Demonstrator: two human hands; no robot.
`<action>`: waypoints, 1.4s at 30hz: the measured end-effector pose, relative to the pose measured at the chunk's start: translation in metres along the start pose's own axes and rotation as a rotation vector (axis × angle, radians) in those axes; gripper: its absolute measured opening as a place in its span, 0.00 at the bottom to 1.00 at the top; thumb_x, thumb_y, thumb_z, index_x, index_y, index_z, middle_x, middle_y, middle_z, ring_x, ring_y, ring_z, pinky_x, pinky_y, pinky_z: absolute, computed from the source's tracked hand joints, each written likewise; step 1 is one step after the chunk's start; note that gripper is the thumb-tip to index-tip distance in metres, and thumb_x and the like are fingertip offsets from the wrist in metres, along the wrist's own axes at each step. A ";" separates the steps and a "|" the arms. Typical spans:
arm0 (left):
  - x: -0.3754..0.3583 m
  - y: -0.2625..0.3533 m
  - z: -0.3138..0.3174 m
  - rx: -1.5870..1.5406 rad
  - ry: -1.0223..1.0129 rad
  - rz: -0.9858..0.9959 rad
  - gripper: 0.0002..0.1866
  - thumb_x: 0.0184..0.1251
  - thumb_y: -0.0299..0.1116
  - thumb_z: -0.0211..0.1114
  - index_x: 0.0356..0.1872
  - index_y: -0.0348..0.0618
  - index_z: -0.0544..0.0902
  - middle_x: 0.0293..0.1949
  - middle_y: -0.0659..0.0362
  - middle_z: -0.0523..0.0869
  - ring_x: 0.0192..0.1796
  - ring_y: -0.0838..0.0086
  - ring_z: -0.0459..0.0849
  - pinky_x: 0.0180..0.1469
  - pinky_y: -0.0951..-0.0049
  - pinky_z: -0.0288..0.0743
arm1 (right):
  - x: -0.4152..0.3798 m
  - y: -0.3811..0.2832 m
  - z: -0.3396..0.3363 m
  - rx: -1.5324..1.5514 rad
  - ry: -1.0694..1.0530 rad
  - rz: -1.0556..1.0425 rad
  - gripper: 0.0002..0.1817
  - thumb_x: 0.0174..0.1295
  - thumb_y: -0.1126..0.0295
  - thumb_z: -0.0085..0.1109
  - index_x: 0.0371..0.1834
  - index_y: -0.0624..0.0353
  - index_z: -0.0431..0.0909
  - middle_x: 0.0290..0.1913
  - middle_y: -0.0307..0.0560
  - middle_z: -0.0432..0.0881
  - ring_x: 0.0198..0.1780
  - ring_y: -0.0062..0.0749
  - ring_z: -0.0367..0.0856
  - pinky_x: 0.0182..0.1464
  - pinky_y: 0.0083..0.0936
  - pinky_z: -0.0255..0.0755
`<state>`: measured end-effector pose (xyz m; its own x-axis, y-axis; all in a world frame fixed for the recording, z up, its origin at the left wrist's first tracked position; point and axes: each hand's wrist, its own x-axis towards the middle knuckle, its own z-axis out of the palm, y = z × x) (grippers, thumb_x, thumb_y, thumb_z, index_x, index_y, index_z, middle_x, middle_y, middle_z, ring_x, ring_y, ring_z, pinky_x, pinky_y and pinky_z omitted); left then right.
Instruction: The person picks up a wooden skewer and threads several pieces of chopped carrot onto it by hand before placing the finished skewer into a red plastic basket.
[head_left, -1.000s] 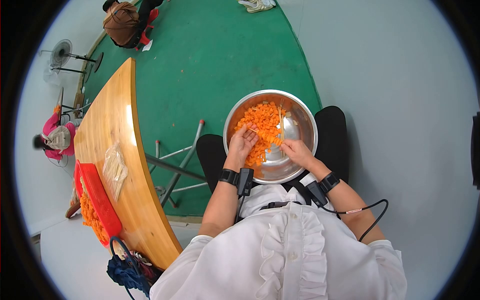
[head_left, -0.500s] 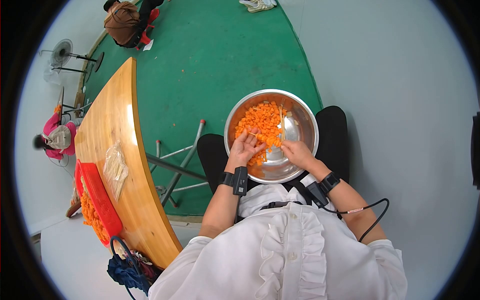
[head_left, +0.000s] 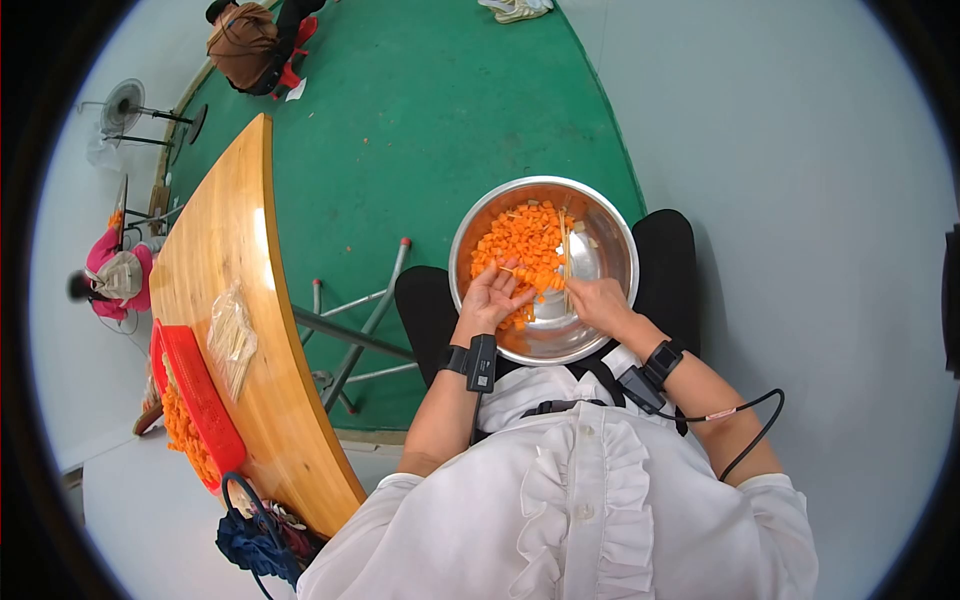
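A steel bowl (head_left: 622, 225) rests on my lap, holding many orange cubes (head_left: 522, 232) that look like diced carrot. Inside the bowl's left part, my left hand (head_left: 489, 300) is partly closed, palm up, around a thin wooden skewer (head_left: 508, 268) with orange cubes at its right end. My right hand (head_left: 597, 304) is closed in a pinch at the bowl's right side, fingertips beside the skewered cubes. Several loose wooden skewers (head_left: 567, 240) lie upright in the view over the cubes and reach my right fingertips. Whether those fingers grip one is hidden.
To the left, a wooden table (head_left: 290, 400) bears a plastic bag of skewers (head_left: 232, 340) and a red basket (head_left: 205, 400) of orange pieces. A blue bag (head_left: 255, 540) is at its near corner. Two people (head_left: 245, 45) sit farther off, near a fan (head_left: 125, 105).
My right hand has shifted slightly right, away from the end of the skewered cubes and toward the loose skewers. My left hand has barely moved.
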<state>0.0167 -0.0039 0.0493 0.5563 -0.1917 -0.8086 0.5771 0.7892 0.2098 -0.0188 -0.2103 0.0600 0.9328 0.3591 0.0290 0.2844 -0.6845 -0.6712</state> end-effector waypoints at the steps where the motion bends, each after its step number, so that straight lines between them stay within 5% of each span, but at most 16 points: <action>1: -0.001 -0.001 -0.001 0.006 -0.001 -0.011 0.13 0.66 0.37 0.53 0.48 0.46 0.69 0.50 0.58 0.76 0.60 0.64 0.68 0.59 0.35 0.55 | 0.002 -0.001 -0.004 -0.053 -0.029 0.011 0.09 0.57 0.68 0.49 0.25 0.61 0.73 0.19 0.54 0.76 0.23 0.49 0.77 0.27 0.40 0.69; 5: -0.001 -0.004 -0.004 0.005 -0.019 -0.009 0.14 0.68 0.37 0.49 0.50 0.43 0.67 0.56 0.58 0.71 0.64 0.62 0.62 0.59 0.35 0.54 | 0.003 0.004 -0.003 0.022 0.032 -0.007 0.08 0.57 0.69 0.49 0.25 0.62 0.73 0.17 0.51 0.76 0.20 0.44 0.77 0.25 0.37 0.69; 8: 0.000 -0.002 -0.003 0.017 -0.040 -0.018 0.13 0.68 0.37 0.49 0.50 0.43 0.68 0.54 0.58 0.72 0.64 0.62 0.63 0.59 0.35 0.55 | 0.002 0.032 0.032 0.695 -0.004 0.117 0.08 0.59 0.71 0.47 0.26 0.63 0.72 0.12 0.40 0.70 0.11 0.28 0.67 0.15 0.27 0.61; 11: 0.003 -0.004 -0.007 0.025 -0.012 -0.014 0.13 0.68 0.37 0.49 0.49 0.43 0.68 0.54 0.58 0.72 0.64 0.62 0.63 0.59 0.35 0.55 | 0.012 0.013 -0.014 1.299 -0.493 0.804 0.09 0.61 0.71 0.45 0.29 0.64 0.72 0.11 0.29 0.60 0.09 0.14 0.53 0.11 0.16 0.47; 17: -0.001 -0.004 -0.004 0.026 0.009 -0.004 0.13 0.67 0.36 0.51 0.48 0.44 0.70 0.47 0.58 0.79 0.58 0.63 0.71 0.57 0.35 0.58 | 0.009 0.017 -0.002 1.578 -0.544 0.960 0.11 0.62 0.70 0.43 0.29 0.65 0.73 0.11 0.27 0.56 0.10 0.11 0.47 0.11 0.14 0.41; 20: 0.002 -0.003 -0.007 0.048 -0.001 -0.015 0.12 0.66 0.36 0.52 0.48 0.44 0.70 0.44 0.58 0.80 0.57 0.64 0.73 0.56 0.35 0.58 | 0.006 0.010 0.005 1.078 -0.387 0.767 0.11 0.61 0.68 0.45 0.29 0.64 0.75 0.11 0.37 0.65 0.09 0.25 0.60 0.13 0.23 0.55; 23: 0.002 -0.003 -0.008 0.049 -0.010 0.000 0.12 0.67 0.36 0.52 0.48 0.44 0.70 0.47 0.57 0.79 0.58 0.63 0.72 0.57 0.35 0.57 | -0.006 0.015 0.029 0.449 -0.025 0.208 0.12 0.58 0.66 0.46 0.30 0.62 0.77 0.17 0.53 0.75 0.20 0.44 0.75 0.24 0.35 0.67; 24: 0.003 -0.003 -0.008 0.054 -0.010 0.002 0.12 0.67 0.36 0.52 0.48 0.44 0.70 0.47 0.57 0.79 0.58 0.63 0.72 0.57 0.35 0.57 | -0.003 -0.003 0.008 0.256 -0.100 0.237 0.12 0.57 0.66 0.45 0.32 0.59 0.78 0.26 0.59 0.78 0.32 0.52 0.78 0.35 0.40 0.69; 27: 0.003 -0.002 -0.008 0.058 -0.016 0.007 0.12 0.67 0.36 0.51 0.47 0.44 0.71 0.49 0.57 0.78 0.58 0.63 0.71 0.58 0.36 0.56 | -0.001 -0.013 -0.001 0.119 -0.145 0.240 0.13 0.57 0.66 0.44 0.30 0.59 0.79 0.27 0.59 0.78 0.31 0.51 0.77 0.34 0.38 0.69; 33: 0.006 -0.010 -0.005 0.038 -0.052 -0.045 0.10 0.66 0.37 0.52 0.44 0.44 0.74 0.49 0.58 0.77 0.57 0.63 0.72 0.59 0.37 0.55 | -0.003 0.010 0.026 0.728 -0.154 0.344 0.14 0.58 0.66 0.46 0.28 0.64 0.78 0.24 0.52 0.79 0.27 0.35 0.78 0.32 0.30 0.69; 36: 0.010 -0.013 0.002 0.039 -0.039 -0.018 0.09 0.65 0.37 0.53 0.42 0.45 0.74 0.49 0.58 0.77 0.56 0.63 0.72 0.59 0.37 0.55 | -0.004 0.005 0.024 0.723 -0.087 0.349 0.14 0.59 0.65 0.46 0.28 0.65 0.78 0.23 0.46 0.80 0.27 0.26 0.76 0.33 0.24 0.68; 42: 0.000 -0.009 0.011 0.035 -0.067 -0.093 0.08 0.66 0.38 0.52 0.42 0.48 0.73 0.50 0.58 0.76 0.58 0.63 0.70 0.60 0.38 0.54 | -0.003 -0.004 0.010 0.714 -0.122 0.406 0.15 0.60 0.65 0.45 0.27 0.66 0.78 0.25 0.47 0.80 0.28 0.25 0.75 0.34 0.23 0.68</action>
<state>0.0181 -0.0174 0.0536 0.5374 -0.3026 -0.7872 0.6482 0.7454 0.1560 -0.0244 -0.2023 0.0550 0.8906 0.2650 -0.3696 -0.3164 -0.2228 -0.9221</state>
